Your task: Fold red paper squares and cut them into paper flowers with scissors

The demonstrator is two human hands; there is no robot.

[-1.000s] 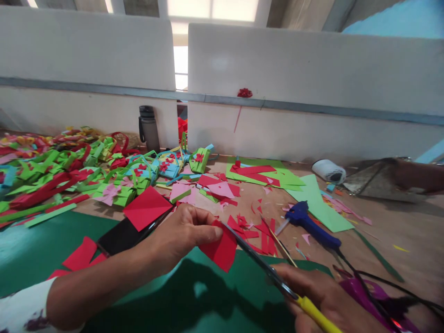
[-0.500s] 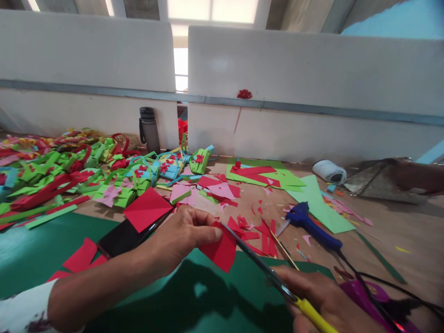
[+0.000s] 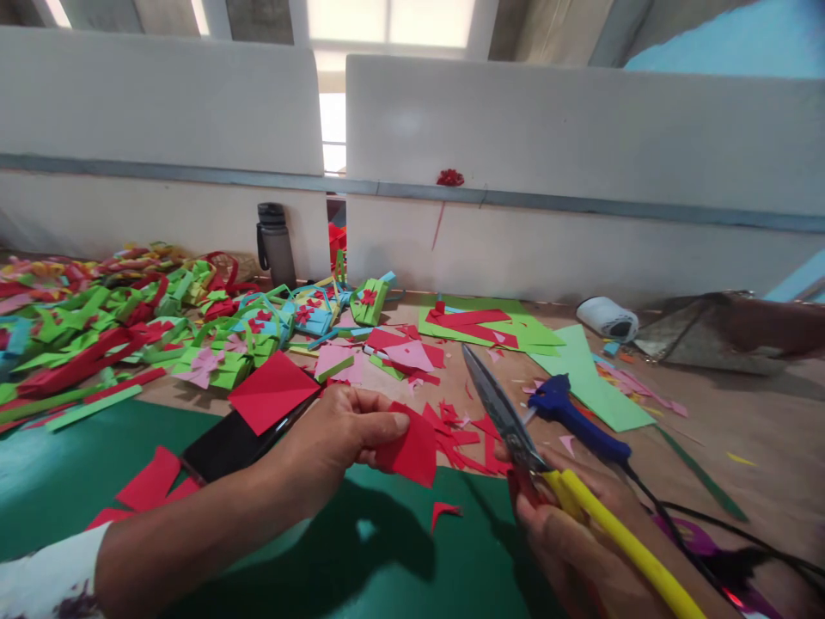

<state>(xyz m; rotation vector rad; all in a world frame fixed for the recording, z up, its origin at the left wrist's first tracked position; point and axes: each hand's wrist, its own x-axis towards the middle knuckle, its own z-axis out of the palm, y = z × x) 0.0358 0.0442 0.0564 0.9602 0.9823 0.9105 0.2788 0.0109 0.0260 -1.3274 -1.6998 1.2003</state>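
Right in the middle of it, the left hand (image 3: 351, 430) had the red paper (image 3: 412, 451) pinched firmly between thumb and fingers, held up over the near part of the work surface, its free edge facing right. Over on the other side, the right hand (image 3: 567, 524) was wrapped around the scissors (image 3: 499, 408), yellow handle running back toward the wrist, blades angled up and away to the left, and clear of the paper at that instant! Below the gap between the two hands, a small bent red scrap (image 3: 444, 512) lay on the green mat (image 3: 58, 464). To the left, a red square (image 3: 274, 391) rested across a flat black object (image 3: 223, 447), with more red pieces (image 3: 151, 479) just beside it on the mat. Beyond the hands, red cuttings (image 3: 459, 437) were strewn over the brown table covering (image 3: 676, 456), and a blue glue gun (image 3: 580, 421) lay near the right hand, partly over a pale green sheet (image 3: 602, 391). Farther left, what a heap of green, red and pink paper pieces (image 3: 142, 314), with a grey bottle (image 3: 277, 249) upright behind, close to the white panel (image 3: 516, 146)!
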